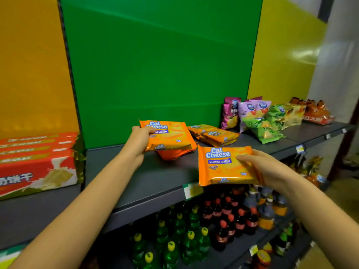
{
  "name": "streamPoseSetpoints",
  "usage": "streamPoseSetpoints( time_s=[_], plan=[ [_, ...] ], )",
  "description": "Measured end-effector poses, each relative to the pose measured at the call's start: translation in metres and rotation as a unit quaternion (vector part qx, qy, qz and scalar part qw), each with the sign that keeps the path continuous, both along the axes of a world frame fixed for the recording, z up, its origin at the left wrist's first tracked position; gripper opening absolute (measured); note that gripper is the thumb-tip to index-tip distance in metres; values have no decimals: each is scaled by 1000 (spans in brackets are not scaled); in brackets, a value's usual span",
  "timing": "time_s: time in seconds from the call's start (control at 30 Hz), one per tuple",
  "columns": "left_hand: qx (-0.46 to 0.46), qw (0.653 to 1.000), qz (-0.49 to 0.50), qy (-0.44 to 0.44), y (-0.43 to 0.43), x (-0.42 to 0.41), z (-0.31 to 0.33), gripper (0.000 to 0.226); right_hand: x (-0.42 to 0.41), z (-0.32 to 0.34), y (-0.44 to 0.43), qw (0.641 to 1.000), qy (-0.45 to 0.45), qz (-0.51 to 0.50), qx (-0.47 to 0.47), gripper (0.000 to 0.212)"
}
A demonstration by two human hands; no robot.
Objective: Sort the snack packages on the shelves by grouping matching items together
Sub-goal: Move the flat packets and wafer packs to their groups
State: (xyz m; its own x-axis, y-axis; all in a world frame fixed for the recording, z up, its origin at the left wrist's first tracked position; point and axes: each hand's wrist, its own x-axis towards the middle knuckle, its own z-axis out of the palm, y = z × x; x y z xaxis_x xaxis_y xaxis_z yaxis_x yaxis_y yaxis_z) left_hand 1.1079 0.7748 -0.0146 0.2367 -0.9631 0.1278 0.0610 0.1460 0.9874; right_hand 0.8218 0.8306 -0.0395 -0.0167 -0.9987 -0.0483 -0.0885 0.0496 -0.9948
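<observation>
Gripping one wafer pack (169,135) with left hand (139,139) over a stack (174,154), clutching another pack (223,166) with right hand (261,168); grouping wafers partway, leaving second pile (213,134) and chips (262,121) seemingly unsorted

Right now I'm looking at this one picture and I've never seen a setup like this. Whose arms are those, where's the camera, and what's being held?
There is no machine here. A person wears one wide-angle camera on the head, so you look forward and down along their own bare arms. The left hand grips an orange Cal Cheese wafer pack above another orange pack lying on the grey shelf. The right hand grips a matching Cal Cheese pack near the shelf's front edge. Further back lie more Cal Cheese packs, then purple and green chip bags. Red boxes are stacked at the left, and drink bottles fill the shelf below.
</observation>
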Motion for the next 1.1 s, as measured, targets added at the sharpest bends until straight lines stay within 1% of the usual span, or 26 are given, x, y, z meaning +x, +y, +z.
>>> streamPoseSetpoints(
  time_s=[0.07, 0.1, 0.13, 0.2, 0.3, 0.37, 0.47, 0.63, 0.73, 0.8, 0.87, 0.93, 0.97, 1.0, 1.1],
  plan=[
    [10, 1000, 3, -5, -16, -29, 1, 39, -25, 0, -9, 1000, -18, -9, 8, 8],
    [11, 1000, 7, -7, -24, -43, 2, 34, -36, -1, -14, 1000, -20, -11, 9, 8],
    [13, 1000, 9, -5, -32, -55, 4, 27, -46, -1, -19, 1000, -20, -13, 8, 12],
    [17, 1000, 9, -3, -49, -77, 10, 23, -66, -2, -30, 999, -29, -17, 6, 21],
    [25, 1000, 6, -15, -81, -104, 17, 31, -91, -2, -50, 998, -56, -23, 4, 20],
    [19, 1000, 9, -21, -105, -118, 18, 32, -105, -3, -65, 997, -67, -23, -1, 13],
    [11, 999, 15, -43, -145, -133, 16, 43, -122, -2, -92, 997, -74, -24, -10, 5],
    [14, 996, 25, -82, -214, -152, 16, 40, -137, 6, -154, 998, -59, -25, -28, 6],
    [16, 993, 49, -107, -249, -160, 17, 41, -139, 18, -196, 999, -22, -15, -46, 19],
    [28, 990, 61, -124, -271, -162, 12, 43, -136, 22, -220, 998, -8, 3, -55, 22],
    [41, 984, 81, -154, -290, -164, 4, 45, -131, 22, -242, 998, -1, 32, -53, 16],
    [60, 974, 115, -188, -295, -168, -2, 47, -123, 20, -262, 997, 2, 57, -44, 3],
    [70, 967, 131, -207, -296, -169, -5, 48, -120, 19, -271, 997, 2, 67, -41, 2],
    [82, 958, 147, -232, -297, -171, -6, 51, -116, 18, -280, 996, 6, 78, -39, 5],
    [120, 927, 184, -303, -299, -171, -8, 55, -105, 14, -303, 993, 45, 101, -42, 23]
  ],
)
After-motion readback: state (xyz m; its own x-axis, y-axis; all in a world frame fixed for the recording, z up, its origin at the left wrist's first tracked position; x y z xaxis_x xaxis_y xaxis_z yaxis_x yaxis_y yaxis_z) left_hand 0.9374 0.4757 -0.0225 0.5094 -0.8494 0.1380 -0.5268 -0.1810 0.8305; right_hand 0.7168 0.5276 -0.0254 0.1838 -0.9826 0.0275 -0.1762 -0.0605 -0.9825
